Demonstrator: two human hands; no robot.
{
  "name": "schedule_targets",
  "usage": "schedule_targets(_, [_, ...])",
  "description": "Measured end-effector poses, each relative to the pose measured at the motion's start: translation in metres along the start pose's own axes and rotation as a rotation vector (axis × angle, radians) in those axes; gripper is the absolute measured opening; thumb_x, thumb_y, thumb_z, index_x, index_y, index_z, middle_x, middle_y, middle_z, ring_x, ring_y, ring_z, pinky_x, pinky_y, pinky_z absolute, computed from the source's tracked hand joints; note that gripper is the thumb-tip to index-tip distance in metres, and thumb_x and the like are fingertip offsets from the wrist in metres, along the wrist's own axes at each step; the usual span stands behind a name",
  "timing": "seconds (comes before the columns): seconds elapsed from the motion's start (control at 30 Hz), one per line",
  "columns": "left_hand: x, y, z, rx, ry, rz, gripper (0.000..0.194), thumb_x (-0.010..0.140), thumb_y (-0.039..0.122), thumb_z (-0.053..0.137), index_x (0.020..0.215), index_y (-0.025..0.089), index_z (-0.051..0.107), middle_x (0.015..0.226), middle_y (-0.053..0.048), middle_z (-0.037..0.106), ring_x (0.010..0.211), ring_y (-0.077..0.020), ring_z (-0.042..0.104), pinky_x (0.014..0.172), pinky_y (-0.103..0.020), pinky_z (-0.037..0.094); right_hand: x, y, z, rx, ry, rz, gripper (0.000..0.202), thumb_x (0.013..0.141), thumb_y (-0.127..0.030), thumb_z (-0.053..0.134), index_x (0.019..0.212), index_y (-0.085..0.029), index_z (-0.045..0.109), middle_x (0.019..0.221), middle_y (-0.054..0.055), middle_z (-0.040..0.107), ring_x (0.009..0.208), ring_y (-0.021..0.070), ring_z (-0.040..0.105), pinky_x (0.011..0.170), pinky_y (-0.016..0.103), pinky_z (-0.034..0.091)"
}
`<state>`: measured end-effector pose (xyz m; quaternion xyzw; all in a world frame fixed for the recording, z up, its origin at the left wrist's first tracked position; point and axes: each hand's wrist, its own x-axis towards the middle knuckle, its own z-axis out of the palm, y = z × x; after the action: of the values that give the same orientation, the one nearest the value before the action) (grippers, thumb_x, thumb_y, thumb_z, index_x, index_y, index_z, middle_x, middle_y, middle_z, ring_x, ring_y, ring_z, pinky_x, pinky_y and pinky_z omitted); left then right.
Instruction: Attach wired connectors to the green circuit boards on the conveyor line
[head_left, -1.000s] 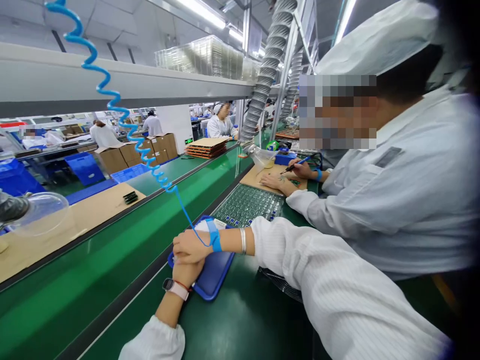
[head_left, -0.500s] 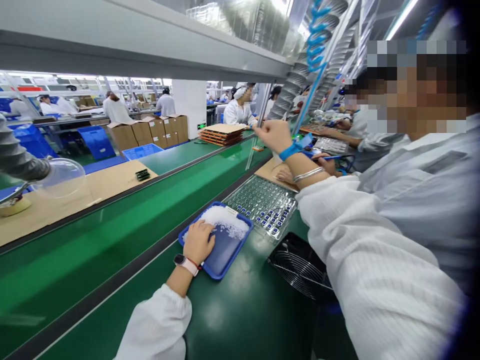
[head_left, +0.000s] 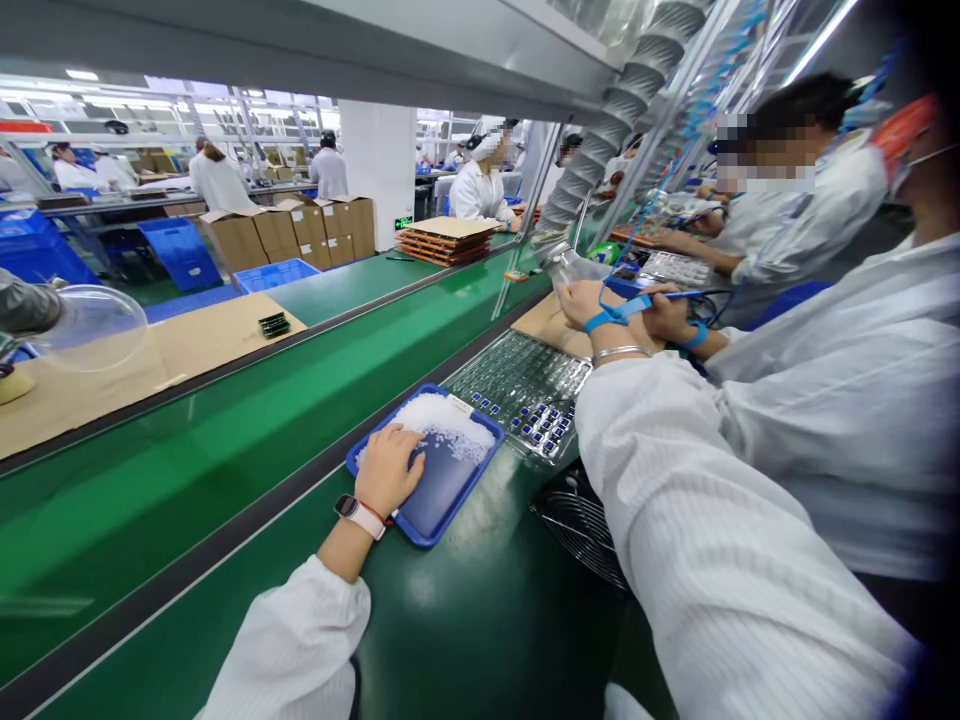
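My left hand (head_left: 388, 467) lies over the left side of a blue tray (head_left: 427, 538), its fingers spread and touching small white translucent pieces (head_left: 442, 418) heaped at the far end. Further out, my right hand (head_left: 582, 300), with a blue strap at the wrist, is closed at the clear plastic hood (head_left: 564, 262) on the end of a grey flexible duct (head_left: 581, 185). Its fingertips are partly hidden. Between tray and right hand lies a clear blister tray (head_left: 495, 365) with several small blue-topped parts (head_left: 541, 428) in its pockets.
A black fan with a wire guard (head_left: 581, 525) stands by my right forearm. The green conveyor belt (head_left: 247, 430) runs along the left. Beyond it are stacked orange trays (head_left: 442, 243) and another clear hood (head_left: 101, 328). A co-worker's hand (head_left: 670, 315) is close beyond my right hand.
My right hand has come down from a raised fist, and the clear hood now shows at its fingers. My left hand stays on the tray. The camera view has shifted slightly.
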<state>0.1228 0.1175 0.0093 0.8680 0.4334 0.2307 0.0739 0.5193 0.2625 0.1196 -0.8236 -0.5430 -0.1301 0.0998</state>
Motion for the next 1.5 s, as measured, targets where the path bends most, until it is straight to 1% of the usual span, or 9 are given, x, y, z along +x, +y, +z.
schedule_targets(0.17, [0.000,0.000,-0.002,0.010,-0.008,-0.005,0.025,0.084,0.023,0.049,0.106,0.018,0.061,0.106,-0.008,0.066,0.114,-0.0254,0.050,0.096,-0.043,0.040,0.005,0.008,0.006,-0.009,-0.008,0.036,0.051,0.094,-0.040,0.030,0.100,-0.002,0.064,0.094,0.021,0.060,0.075,0.0160,0.050,0.063,0.028,0.026])
schedule_targets(0.3, [0.000,0.000,-0.002,0.012,-0.009,0.000,0.026,0.084,0.023,0.049,0.107,0.019,0.061,0.107,-0.007,0.066,0.114,-0.0246,0.050,0.096,-0.043,0.039,0.006,-0.003,0.002,0.004,0.057,0.083,0.055,0.096,-0.040,0.025,0.103,-0.001,0.063,0.095,0.023,0.060,0.073,0.0162,0.049,0.062,0.028,0.024])
schedule_targets(0.43, [0.000,-0.001,-0.001,0.018,-0.007,-0.005,0.026,0.085,0.024,0.049,0.107,0.018,0.061,0.107,-0.007,0.066,0.114,-0.0250,0.050,0.096,-0.043,0.040,0.008,-0.014,-0.006,0.031,0.086,0.074,0.054,0.097,-0.039,0.026,0.100,-0.001,0.064,0.092,0.023,0.060,0.071,0.0155,0.048,0.062,0.028,0.024])
schedule_targets(0.63, [0.000,-0.001,-0.001,0.013,-0.011,-0.011,0.026,0.084,0.023,0.051,0.107,0.018,0.061,0.107,-0.008,0.066,0.114,-0.0250,0.050,0.096,-0.043,0.040,0.003,-0.024,-0.014,0.067,0.113,0.032,0.051,0.097,-0.037,0.028,0.107,0.001,0.061,0.098,0.028,0.058,0.082,0.0180,0.049,0.066,0.029,0.024])
schedule_targets(0.77, [0.000,0.000,-0.001,0.010,-0.010,-0.006,0.026,0.084,0.024,0.050,0.107,0.018,0.061,0.106,-0.008,0.066,0.115,-0.0250,0.049,0.097,-0.043,0.039,0.001,-0.029,-0.013,0.058,0.103,0.022,0.049,0.097,-0.038,0.026,0.106,-0.002,0.059,0.099,0.025,0.057,0.085,0.0195,0.049,0.068,0.030,0.025])
schedule_targets(0.93, [0.000,0.000,-0.001,0.016,-0.017,-0.015,0.026,0.085,0.024,0.049,0.107,0.017,0.060,0.106,-0.007,0.066,0.114,-0.0254,0.049,0.097,-0.042,0.039,0.004,-0.034,-0.009,0.098,0.103,-0.055,0.048,0.097,-0.039,0.024,0.096,-0.006,0.059,0.090,0.020,0.057,0.078,0.0182,0.045,0.072,0.032,0.025])
schedule_targets(1.07, [0.000,0.001,-0.002,0.015,-0.016,-0.010,0.026,0.085,0.024,0.049,0.107,0.017,0.061,0.105,-0.007,0.066,0.113,-0.0254,0.049,0.096,-0.042,0.039,0.004,-0.040,-0.010,0.088,0.100,-0.064,0.045,0.097,-0.037,0.027,0.095,-0.006,0.059,0.085,0.019,0.057,0.076,0.0176,0.045,0.070,0.031,0.024])
schedule_targets(1.27, [0.000,0.002,-0.003,0.021,-0.028,-0.015,0.026,0.085,0.024,0.049,0.107,0.017,0.060,0.105,-0.007,0.066,0.114,-0.0251,0.049,0.096,-0.042,0.040,0.000,-0.043,-0.015,0.066,0.100,-0.076,0.047,0.097,-0.036,0.027,0.098,-0.001,0.059,0.088,0.021,0.058,0.077,0.0169,0.048,0.067,0.029,0.023])
schedule_targets(1.5, [0.000,0.001,-0.001,0.015,-0.017,-0.007,0.026,0.085,0.024,0.049,0.107,0.017,0.061,0.106,-0.007,0.066,0.113,-0.0253,0.049,0.096,-0.042,0.040,0.003,-0.041,-0.016,0.055,0.040,-0.027,0.049,0.096,-0.037,0.027,0.104,-0.002,0.060,0.101,0.027,0.059,0.089,0.0216,0.053,0.069,0.030,0.028])
